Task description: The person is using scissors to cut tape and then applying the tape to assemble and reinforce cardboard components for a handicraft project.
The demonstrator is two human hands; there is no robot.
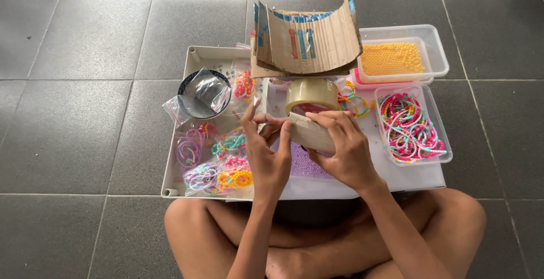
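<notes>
Grey tiled floor, person sits w/ white tray [170, 160] on lap.
Both hands closed on brown packing-tape roll [311, 114] above tray centre: left hand [266, 148] picks at tape end, right hand [343, 151] grips roll; no strip pulled yet. Bagged bead bracelets [218, 168] at tray's left edge.

Single view only: the camera sits on the seated person's head and looks steeply down and forward over the crossed legs to the grey tiled floor [85, 114]. It stands close, with the hands centred in the frame and the white tray [175, 143] just beyond them. No second view exists, so nothing is shared.
</notes>
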